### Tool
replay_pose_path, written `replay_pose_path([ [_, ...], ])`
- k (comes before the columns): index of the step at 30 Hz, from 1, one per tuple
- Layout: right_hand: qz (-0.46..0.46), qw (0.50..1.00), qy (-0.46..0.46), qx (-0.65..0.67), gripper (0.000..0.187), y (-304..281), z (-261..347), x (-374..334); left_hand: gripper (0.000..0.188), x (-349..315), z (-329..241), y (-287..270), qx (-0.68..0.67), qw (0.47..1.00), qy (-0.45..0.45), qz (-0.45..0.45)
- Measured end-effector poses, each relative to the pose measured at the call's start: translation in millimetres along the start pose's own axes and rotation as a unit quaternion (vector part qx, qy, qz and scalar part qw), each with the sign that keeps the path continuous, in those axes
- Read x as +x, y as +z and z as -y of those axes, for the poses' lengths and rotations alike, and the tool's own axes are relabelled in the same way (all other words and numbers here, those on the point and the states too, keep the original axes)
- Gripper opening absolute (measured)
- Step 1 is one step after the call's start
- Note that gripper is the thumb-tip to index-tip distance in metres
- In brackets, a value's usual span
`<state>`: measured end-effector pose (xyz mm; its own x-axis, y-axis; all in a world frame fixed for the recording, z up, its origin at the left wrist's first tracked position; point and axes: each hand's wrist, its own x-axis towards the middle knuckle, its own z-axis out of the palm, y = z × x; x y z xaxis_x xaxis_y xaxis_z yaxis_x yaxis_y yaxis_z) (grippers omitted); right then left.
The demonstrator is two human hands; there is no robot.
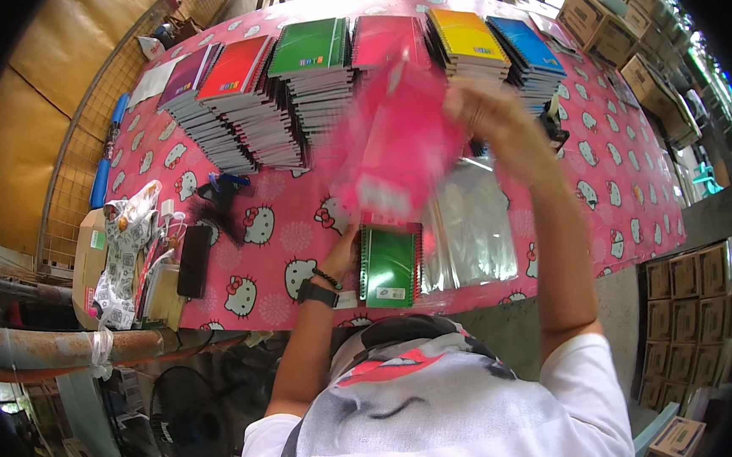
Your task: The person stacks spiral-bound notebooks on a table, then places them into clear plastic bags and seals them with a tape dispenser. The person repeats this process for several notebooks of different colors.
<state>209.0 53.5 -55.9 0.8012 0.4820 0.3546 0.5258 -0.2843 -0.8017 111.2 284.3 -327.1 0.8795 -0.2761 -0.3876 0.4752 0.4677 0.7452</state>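
My right hand (492, 123) is raised over the table and grips the upper right edge of a pink notebook (398, 137), which is smeared by motion. Below it, a green spiral notebook (390, 268) lies near the table's front edge, with a red spiral edge showing beside it. My left hand (344, 251) is against the green notebook's left side; its fingers are hidden behind the pink notebook. Clear plastic sleeves (472, 227) lie flat to the right of the green notebook.
Spiral notebook stacks line the table's far side: purple (185, 80), red (235, 68), green (309, 46), pink (388, 39), yellow (467, 36) and blue (525, 46). A dark phone (195, 261) and a patterned cloth pouch (126, 254) lie left. Cardboard boxes (687, 315) stand right.
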Motion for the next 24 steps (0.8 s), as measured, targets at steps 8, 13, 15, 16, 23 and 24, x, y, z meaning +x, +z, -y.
replay_pose_path([
  [8,0.117,0.969,0.056,-0.209,0.019,79,-76,-40,0.055,-11,-18,24,0.22,0.973,0.042,0.052],
  [13,-0.286,0.809,-0.17,-0.484,0.041,-30,-56,54,0.058,-4,-2,20,0.16,0.987,0.028,-0.003],
  [15,-0.172,0.811,-0.114,-0.547,0.028,-55,-73,51,0.059,-1,-2,25,0.131,0.991,0.024,0.016],
  [16,-0.145,0.808,-0.132,-0.555,0.024,-63,-70,51,0.061,1,-4,23,0.178,0.984,0.023,0.013],
  [23,-0.043,0.991,-0.104,0.069,0.013,-5,1,-26,0.056,-4,10,-6,0.076,0.995,0.015,-0.06],
  [24,0.071,0.995,-0.001,0.072,0.013,9,-30,-42,0.057,-11,-1,16,0.089,0.996,0.008,-0.01],
])
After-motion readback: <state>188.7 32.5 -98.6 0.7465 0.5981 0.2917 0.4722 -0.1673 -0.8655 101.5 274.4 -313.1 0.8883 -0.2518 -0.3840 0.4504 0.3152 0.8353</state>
